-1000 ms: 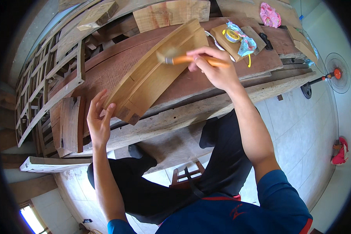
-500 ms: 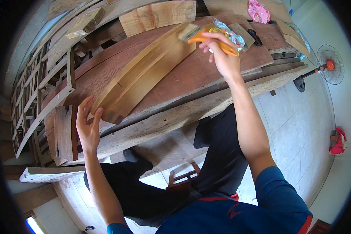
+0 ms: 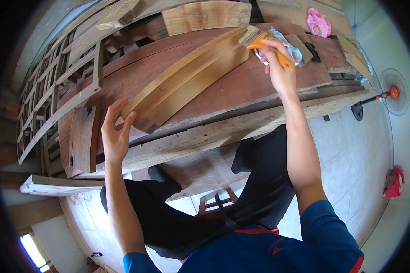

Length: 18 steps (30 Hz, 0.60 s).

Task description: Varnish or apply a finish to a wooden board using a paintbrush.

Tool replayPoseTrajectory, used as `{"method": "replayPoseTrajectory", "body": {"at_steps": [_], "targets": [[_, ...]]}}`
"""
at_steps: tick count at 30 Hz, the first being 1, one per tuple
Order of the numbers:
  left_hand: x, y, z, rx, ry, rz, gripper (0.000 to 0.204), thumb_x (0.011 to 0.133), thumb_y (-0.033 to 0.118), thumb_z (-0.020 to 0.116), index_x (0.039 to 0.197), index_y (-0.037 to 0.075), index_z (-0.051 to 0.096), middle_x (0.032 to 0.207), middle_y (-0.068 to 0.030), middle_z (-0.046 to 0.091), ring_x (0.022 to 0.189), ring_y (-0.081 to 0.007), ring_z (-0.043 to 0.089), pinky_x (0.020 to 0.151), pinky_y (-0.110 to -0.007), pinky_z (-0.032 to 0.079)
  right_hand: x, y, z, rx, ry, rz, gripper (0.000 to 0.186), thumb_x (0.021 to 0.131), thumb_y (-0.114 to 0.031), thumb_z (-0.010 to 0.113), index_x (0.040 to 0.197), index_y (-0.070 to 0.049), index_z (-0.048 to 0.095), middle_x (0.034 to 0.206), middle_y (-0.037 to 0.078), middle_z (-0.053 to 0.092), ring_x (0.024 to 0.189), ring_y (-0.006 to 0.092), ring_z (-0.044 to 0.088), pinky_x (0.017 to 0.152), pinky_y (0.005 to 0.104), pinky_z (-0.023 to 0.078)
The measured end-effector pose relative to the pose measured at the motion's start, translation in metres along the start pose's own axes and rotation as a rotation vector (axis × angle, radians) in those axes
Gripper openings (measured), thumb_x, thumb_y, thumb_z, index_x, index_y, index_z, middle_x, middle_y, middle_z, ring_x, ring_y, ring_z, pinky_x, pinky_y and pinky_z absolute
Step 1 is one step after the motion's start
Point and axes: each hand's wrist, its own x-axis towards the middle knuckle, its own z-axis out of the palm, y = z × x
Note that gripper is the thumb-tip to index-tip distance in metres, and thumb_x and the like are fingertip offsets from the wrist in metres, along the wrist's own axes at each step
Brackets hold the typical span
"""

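A long, joined wooden piece (image 3: pixel 191 75) with a lengthwise step lies slantwise on the reddish-brown boards (image 3: pixel 223 98). At its near left end, my left hand (image 3: pixel 117 129) grips the corner between thumb and fingers. My right hand (image 3: pixel 278 63) is closed round the orange handle of a paintbrush (image 3: pixel 259 40). The brush's pale bristles meet the far right end of the wooden piece. Just behind my right hand is crumpled light-blue plastic wrapping (image 3: pixel 290 49), partly hidden by the hand.
Slatted wooden frames (image 3: pixel 61 98) stand at the left. A pale board (image 3: pixel 207 18) and a wood block (image 3: pixel 120 14) lie at the back. Right of the wrapping are a black object (image 3: pixel 312 52) and a pink cloth (image 3: pixel 319 22). A fan (image 3: pixel 393 92) stands at the right.
The whole view has shifted, so the bench sits further right and a little higher. The brush remains at the piece's far end, its handle slightly turned. My left hand keeps its place.
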Motion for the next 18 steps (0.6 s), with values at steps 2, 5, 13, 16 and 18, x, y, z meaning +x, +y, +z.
{"method": "replayPoseTrajectory", "body": {"at_steps": [2, 5, 13, 16, 18], "targets": [[0.0, -0.005, -0.001, 0.017, -0.008, 0.002, 0.04, 0.104, 0.018, 0.071, 0.14, 0.002, 0.06, 0.138, -0.0151, 0.066, 0.131, -0.0237, 0.061, 0.103, -0.037, 0.055, -0.021, -0.014, 0.019, -0.117, -0.153, -0.125, 0.021, 0.105, -0.017, 0.066, 0.125, -0.011, 0.072, 0.097, 0.003, 0.074, 0.086, 0.0111, 0.067, 0.079, 0.0262, 0.052], [0.0, 0.001, 0.005, -0.043, 0.05, -0.014, 0.034, 0.101, 0.015, 0.074, 0.132, 0.002, 0.066, 0.125, -0.0134, 0.073, 0.119, -0.0206, 0.068, 0.091, -0.032, 0.058, -0.055, -0.042, 0.052, -0.017, -0.419, -0.155, 0.022, 0.104, -0.018, 0.066, 0.125, -0.013, 0.071, 0.105, 0.003, 0.076, 0.088, 0.0137, 0.071, 0.079, 0.0298, 0.056], [-0.002, -0.003, 0.009, -0.106, 0.074, -0.053, 0.037, 0.102, 0.016, 0.073, 0.134, 0.002, 0.063, 0.118, -0.0173, 0.076, 0.109, -0.0186, 0.07, 0.089, -0.032, 0.058, -0.122, -0.059, 0.114, 0.019, -0.942, -0.507, 0.022, 0.101, -0.025, 0.066, 0.122, -0.021, 0.075, 0.109, 0.003, 0.079, 0.089, 0.0187, 0.076, 0.073, 0.0347, 0.062], [0.001, -0.002, 0.008, -0.098, 0.064, -0.043, 0.037, 0.101, 0.016, 0.074, 0.134, 0.002, 0.064, 0.118, -0.0164, 0.076, 0.109, -0.0179, 0.07, 0.088, -0.032, 0.057, -0.103, -0.052, 0.104, 0.078, -0.821, -0.489, 0.023, 0.1, -0.02, 0.064, 0.121, -0.019, 0.075, 0.103, 0.002, 0.08, 0.084, 0.0166, 0.076, 0.07, 0.0331, 0.061], [0.005, 0.001, 0.015, -0.095, 0.058, -0.033, 0.038, 0.101, 0.015, 0.074, 0.135, 0.003, 0.064, 0.119, -0.0148, 0.076, 0.109, -0.0173, 0.069, 0.087, -0.032, 0.057, -0.082, -0.049, 0.086, 0.04, -0.721, -0.458, 0.02, 0.098, -0.012, 0.066, 0.116, -0.012, 0.076, 0.097, 0.005, 0.077, 0.08, 0.0181, 0.072, 0.07, 0.032, 0.057]]}}
